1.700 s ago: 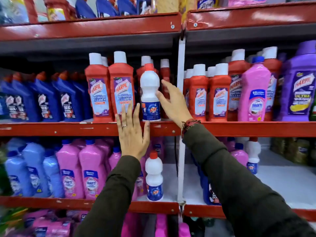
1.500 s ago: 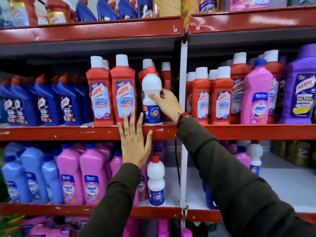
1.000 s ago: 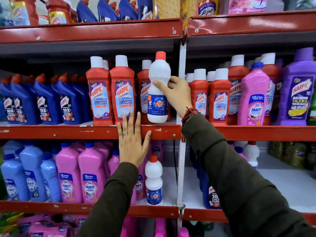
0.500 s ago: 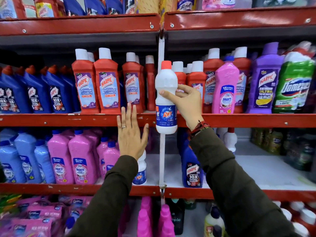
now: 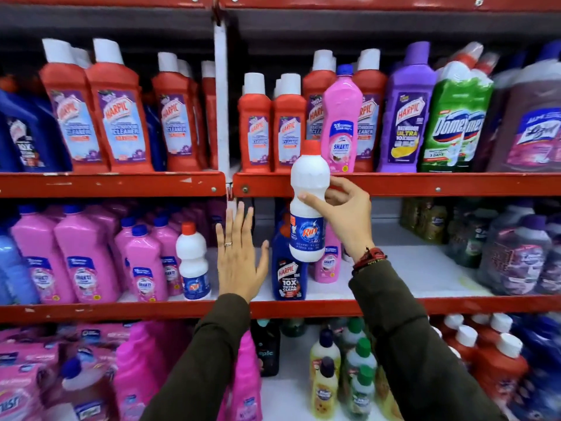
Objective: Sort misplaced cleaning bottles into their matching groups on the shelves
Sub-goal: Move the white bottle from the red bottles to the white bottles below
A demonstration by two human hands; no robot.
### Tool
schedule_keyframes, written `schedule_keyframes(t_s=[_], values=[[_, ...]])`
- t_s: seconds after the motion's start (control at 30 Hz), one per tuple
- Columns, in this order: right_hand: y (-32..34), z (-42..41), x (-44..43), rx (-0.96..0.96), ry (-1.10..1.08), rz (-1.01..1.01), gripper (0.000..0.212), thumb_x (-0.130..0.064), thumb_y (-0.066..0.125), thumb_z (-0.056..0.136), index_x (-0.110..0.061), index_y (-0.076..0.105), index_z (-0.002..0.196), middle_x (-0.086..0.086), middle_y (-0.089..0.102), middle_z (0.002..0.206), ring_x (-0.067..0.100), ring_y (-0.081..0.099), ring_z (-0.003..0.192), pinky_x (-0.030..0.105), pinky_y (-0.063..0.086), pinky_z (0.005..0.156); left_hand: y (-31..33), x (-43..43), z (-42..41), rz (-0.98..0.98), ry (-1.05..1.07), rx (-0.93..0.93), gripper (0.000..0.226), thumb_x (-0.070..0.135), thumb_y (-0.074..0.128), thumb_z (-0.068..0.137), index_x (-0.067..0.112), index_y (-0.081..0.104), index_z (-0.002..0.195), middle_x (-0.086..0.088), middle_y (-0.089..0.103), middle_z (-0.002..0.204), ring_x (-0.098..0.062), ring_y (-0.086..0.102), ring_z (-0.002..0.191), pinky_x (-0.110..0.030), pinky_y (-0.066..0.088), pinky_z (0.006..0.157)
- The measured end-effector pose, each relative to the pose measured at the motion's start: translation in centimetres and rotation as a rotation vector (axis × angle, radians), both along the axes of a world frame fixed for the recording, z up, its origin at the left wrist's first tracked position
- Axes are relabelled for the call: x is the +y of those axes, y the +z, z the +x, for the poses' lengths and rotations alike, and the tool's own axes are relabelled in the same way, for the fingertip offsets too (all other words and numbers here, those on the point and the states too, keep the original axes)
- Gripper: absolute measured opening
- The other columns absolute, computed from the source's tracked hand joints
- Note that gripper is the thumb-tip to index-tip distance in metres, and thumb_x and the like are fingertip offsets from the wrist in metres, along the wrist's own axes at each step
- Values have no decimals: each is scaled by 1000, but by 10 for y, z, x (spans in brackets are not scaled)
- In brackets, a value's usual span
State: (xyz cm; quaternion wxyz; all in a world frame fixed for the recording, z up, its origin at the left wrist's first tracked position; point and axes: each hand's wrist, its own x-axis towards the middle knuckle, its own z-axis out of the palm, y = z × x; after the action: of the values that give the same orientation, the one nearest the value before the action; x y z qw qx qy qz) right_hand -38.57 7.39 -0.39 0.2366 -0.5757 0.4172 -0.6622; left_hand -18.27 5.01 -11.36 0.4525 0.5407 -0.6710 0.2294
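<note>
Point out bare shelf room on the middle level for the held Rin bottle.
Widest bare patch: white board right of the small pink bottle, left of the dark jugs. Narrow gap between the standing Rin bottle and blue Harpic, behind the open left hand. Left bay is crowded with pink bottles.

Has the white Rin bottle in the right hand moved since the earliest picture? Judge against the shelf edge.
Yes. The white Rin bottle was lifted off the upper red shelf edge and now hangs lower and further right, past the white upright post.
</note>
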Motion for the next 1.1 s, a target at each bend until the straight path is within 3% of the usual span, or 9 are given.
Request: schedule_keyframes(t_s=[0.1,0.23,0.33,0.47,0.57,0.7,0.87,0.97,1.1], values=[[-22,-29,1,46,-25,29,60,-22,96,72,-13,70,125,0,81,102,3,77,90,19,61,76,-28,-2,-15,62,-49,23,72,42,37,101,13,12,162,-6,6,172,-24,-1,160,-46,2,130],[-54,-62,-2,70,-77,73,56,-22,97,70,-18,70,119,-7,80,98,-4,75,88,19,60,76,-71,-9,-24,195,-71,51,83,56,42,97,14,11,162,-2,4,173,-22,-5,160,-42,-4,129],[-77,-86,-8,81,-86,85,52,-17,96,72,-26,65,112,-19,73,96,-19,70,81,8,56,71,-100,-16,-29,301,-53,47,95,68,38,92,11,9,162,-4,6,172,-20,-6,159,-37,-10,128],[-106,-114,-24,91,-112,122,62,-19,95,73,-14,65,127,-2,73,117,4,72,101,11,56,81,-127,-27,-35,454,22,43,105,80,22,88,6,13,161,-11,12,171,-23,1,159,-42,-3,129],[-122,-134,-42,85,-151,146,66,-18,93,76,-7,61,133,1,70,120,16,69,109,23,56,91,-140,-35,-39,501,69,20,108,83,13,87,3,20,160,-15,17,170,-28,6,159,-46,-1,128],[-134,-155,-68,70,-160,193,68,-15,91,79,-5,57,137,8,68,128,19,65,113,32,54,99,-149,-38,-41,485,121,-42,107,82,13,90,0,29,157,-17,27,166,-33,14,158,-46,-4,127],[-144,-166,-99,5,-127,251,68,-9,87,83,-3,52,141,16,65,139,24,64,118,34,52,101,-150,-39,-42,454,114,-18,108,85,15,88,3,30,157,-17,30,165,-31,14,158,-36,-16,125],[-149,-167,-112,-6,-103,262,63,-6,82,87,-3,51,142,19,64,142,32,64,124,37,53,100,-152,-40,-42,445,121,-24,106,84,18,89,4,31,156,-16,30,166,-30,13,158,-43,-4,128],[-150,-165,-122,-10,-81,263,62,-7,79,90,-4,49,144,18,62,145,27,62,121,36,52,97,-152,-41,-41,443,128,-17,103,84,18,89,7,29,157,-15,28,166,-29,12,158,-48,4,129]])
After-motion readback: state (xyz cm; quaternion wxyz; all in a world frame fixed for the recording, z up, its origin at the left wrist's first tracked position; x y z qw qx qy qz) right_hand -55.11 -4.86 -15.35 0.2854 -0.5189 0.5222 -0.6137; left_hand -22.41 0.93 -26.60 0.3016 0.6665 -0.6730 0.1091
